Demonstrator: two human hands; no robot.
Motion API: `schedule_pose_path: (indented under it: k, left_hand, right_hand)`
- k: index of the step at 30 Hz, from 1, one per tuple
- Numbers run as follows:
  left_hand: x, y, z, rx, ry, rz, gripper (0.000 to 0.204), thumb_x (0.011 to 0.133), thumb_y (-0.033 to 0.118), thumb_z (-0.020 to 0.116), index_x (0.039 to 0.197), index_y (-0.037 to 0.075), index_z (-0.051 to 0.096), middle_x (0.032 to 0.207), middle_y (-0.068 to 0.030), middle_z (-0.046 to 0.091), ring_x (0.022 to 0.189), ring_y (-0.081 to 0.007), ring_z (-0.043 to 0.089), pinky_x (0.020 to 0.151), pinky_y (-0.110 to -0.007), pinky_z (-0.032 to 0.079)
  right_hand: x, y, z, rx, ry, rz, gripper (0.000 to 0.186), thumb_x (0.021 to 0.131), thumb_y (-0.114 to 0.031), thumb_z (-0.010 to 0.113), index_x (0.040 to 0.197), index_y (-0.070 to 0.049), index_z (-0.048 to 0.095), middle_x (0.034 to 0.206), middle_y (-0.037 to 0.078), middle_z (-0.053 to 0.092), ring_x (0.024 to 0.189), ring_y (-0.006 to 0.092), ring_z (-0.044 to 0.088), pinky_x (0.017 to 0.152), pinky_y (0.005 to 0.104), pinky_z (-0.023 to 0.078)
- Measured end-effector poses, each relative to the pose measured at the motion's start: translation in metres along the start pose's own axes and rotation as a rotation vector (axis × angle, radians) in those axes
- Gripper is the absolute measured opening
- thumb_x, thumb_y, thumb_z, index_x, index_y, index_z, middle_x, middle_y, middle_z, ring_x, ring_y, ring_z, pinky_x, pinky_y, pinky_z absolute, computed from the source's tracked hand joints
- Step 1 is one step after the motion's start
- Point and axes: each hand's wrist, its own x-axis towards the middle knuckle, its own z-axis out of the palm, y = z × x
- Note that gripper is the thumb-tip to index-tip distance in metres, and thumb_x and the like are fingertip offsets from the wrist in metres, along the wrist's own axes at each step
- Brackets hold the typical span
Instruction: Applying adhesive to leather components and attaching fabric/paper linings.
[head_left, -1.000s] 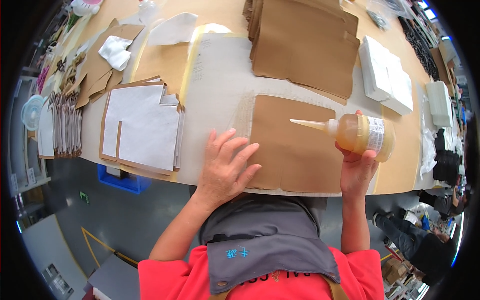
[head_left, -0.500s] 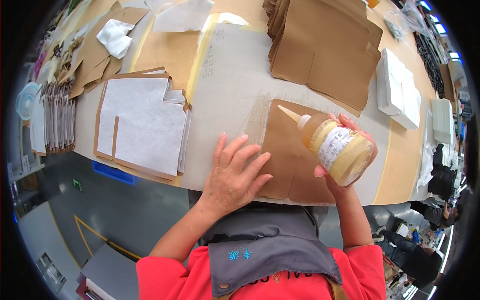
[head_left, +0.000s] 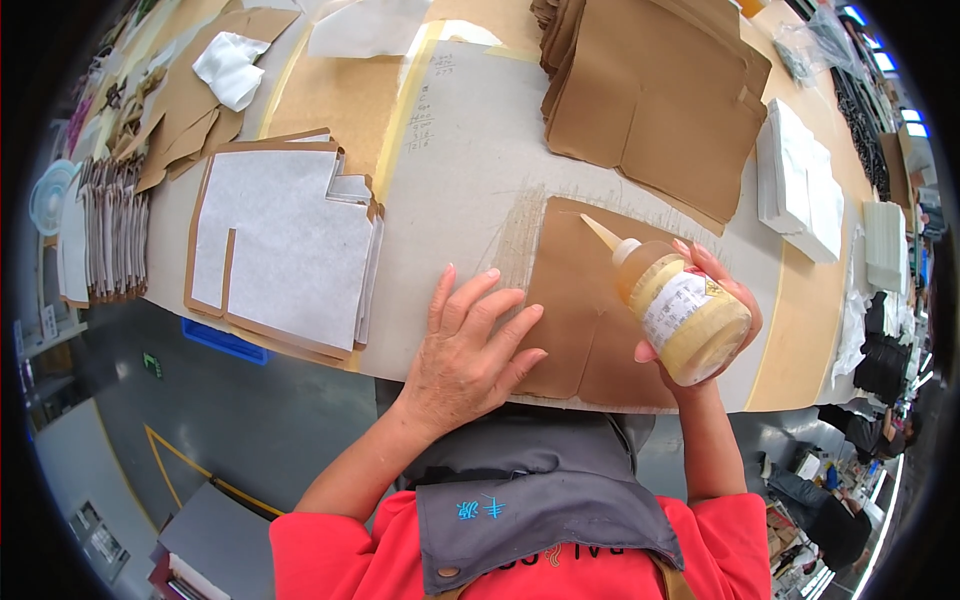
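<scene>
My right hand [head_left: 735, 300] is wrapped round a squeeze bottle [head_left: 680, 310] of yellowish liquid with a white label. The bottle is tilted, its pointed nozzle [head_left: 600, 233] aimed to the upper left, over the far-left part of a brown sheet [head_left: 570, 290]. That sheet lies flat at the table's near edge, and the bottle and hand hide much of its right side. Fingers spread, my left hand [head_left: 475, 335] rests at the sheet's left edge with nothing in it.
A stack of brown pieces with white facing [head_left: 290, 230] lies on the left. Further back sits a pile of brown sheets [head_left: 660, 90], with white stacked sheets [head_left: 800, 185] to its right. A crumpled white cloth [head_left: 230, 70] lies far left. A person [head_left: 835, 530] is at lower right.
The bottle in my right hand has shifted slightly right and nearer to me, its nozzle tip moving along the upper part of the brown sheet. My left hand has hardly moved.
</scene>
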Motion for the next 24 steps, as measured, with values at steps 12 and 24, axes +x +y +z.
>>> schedule_pose_path:
  k: [12, 24]
  left_hand:
    - [-0.001, 0.0, 0.004, -0.022, 0.017, -0.006, 0.036, 0.084, 0.028, 0.073, 0.117, 0.013, 0.067, 0.122, -0.0071, 0.055, 0.126, -0.0315, 0.044, 0.114, -0.054, 0.026]
    - [0.001, 0.003, 0.001, 0.021, 0.01, -0.009, 0.037, 0.08, 0.021, 0.076, 0.114, 0.013, 0.067, 0.119, -0.0067, 0.056, 0.126, -0.0307, 0.046, 0.113, -0.055, 0.03]
  right_hand:
    - [-0.028, 0.002, -0.038, -0.118, 0.114, 0.104, 0.102, 0.059, -0.054, 0.09, 0.129, -0.015, 0.027, 0.13, 0.026, 0.054, 0.114, 0.037, 0.062, 0.09, 0.0433, 0.055]
    - [-0.054, 0.003, -0.071, -0.15, 0.316, 0.267, 0.105, 0.062, -0.059, 0.084, 0.135, -0.013, 0.023, 0.137, 0.025, 0.047, 0.12, 0.0386, 0.056, 0.101, 0.0509, 0.049]
